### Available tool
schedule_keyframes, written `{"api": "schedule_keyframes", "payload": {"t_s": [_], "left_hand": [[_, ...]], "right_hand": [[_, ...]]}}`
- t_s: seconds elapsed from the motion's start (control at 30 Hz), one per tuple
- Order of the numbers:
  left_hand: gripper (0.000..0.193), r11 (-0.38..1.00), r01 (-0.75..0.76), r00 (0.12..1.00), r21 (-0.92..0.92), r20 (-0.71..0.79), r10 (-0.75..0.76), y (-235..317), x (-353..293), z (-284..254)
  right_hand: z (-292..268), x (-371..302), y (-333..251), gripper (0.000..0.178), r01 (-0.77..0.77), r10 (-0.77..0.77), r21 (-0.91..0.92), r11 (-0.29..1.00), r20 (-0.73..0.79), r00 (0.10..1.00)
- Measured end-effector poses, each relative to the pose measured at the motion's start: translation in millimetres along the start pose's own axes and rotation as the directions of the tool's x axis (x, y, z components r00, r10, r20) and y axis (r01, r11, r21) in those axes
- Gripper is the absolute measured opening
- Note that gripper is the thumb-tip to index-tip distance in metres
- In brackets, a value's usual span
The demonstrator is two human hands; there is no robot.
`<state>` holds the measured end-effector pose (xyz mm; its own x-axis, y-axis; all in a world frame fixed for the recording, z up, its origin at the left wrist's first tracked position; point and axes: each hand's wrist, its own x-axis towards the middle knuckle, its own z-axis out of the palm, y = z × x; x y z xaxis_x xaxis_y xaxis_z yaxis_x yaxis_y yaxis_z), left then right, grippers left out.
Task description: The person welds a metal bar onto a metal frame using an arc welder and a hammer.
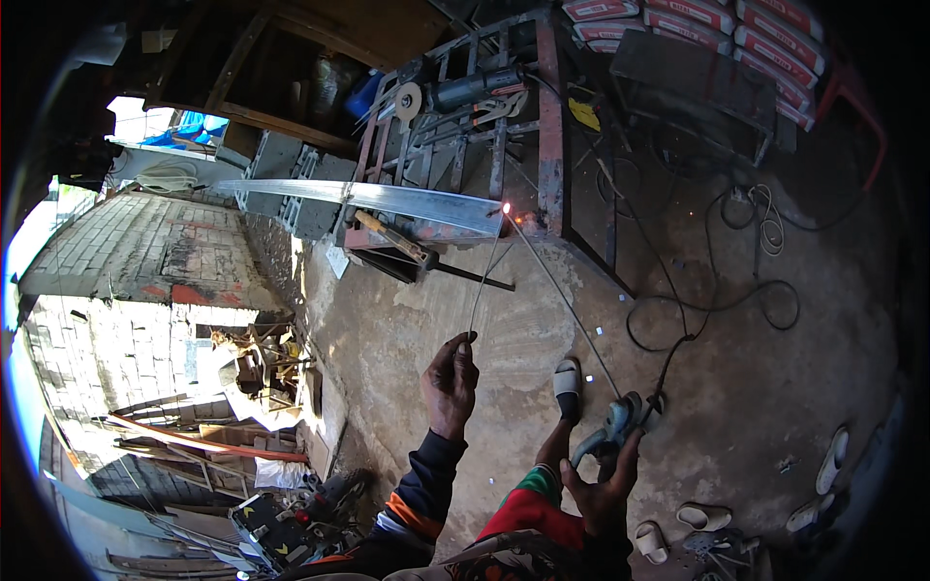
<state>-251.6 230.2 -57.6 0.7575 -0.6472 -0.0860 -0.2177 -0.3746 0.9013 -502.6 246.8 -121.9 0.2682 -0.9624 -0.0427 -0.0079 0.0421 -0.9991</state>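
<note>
Welding rod point(557, 281), thin and long, slants from the electrode holder point(620, 421) at lower right up to a spark point(506, 207) at frame centre-top, on a long metal strip point(368, 198). Right hand point(605, 479) fingers wrap the holder; left hand point(450, 378) pinches a thin wire point(481, 281).

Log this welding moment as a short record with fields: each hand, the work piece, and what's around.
Left hand: pinches a thin wire rod that runs up to the spark
Right hand: grips the electrode holder
Work piece: long shiny metal sheet on a rusty steel frame
Spark: at the sheet's right end
Floor: concrete, black cables, white sandals
</note>
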Motion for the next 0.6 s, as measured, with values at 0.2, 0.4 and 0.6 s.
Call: {"api": "schedule_keyframes", "payload": {"t_s": [0.2,0.4,0.6], "left_hand": [[0.03,1.0,0.006,1.0,0.004,0.002,-0.006,2.6,0.5,1.4],[0.031,1.0,0.005,1.0,0.01,-0.003,-0.005,1.4,0.4,0.8],[0.029,1.0,0.006,1.0,-0.016,-0.002,-0.006,3.4,0.2,2.4]], "right_hand": [[-1.0,-0.7,6.2,0.113,0.007,-0.007,-0.031,0.999,0.012,1.0],[-2.2,4.5,-1.0,0.111,0.011,-0.01,-0.117,0.993,0.014,1.0],[-1.5,0.6,0.8,0.111,-0.06,0.061,-0.089,0.994,0.014,0.998]]}}
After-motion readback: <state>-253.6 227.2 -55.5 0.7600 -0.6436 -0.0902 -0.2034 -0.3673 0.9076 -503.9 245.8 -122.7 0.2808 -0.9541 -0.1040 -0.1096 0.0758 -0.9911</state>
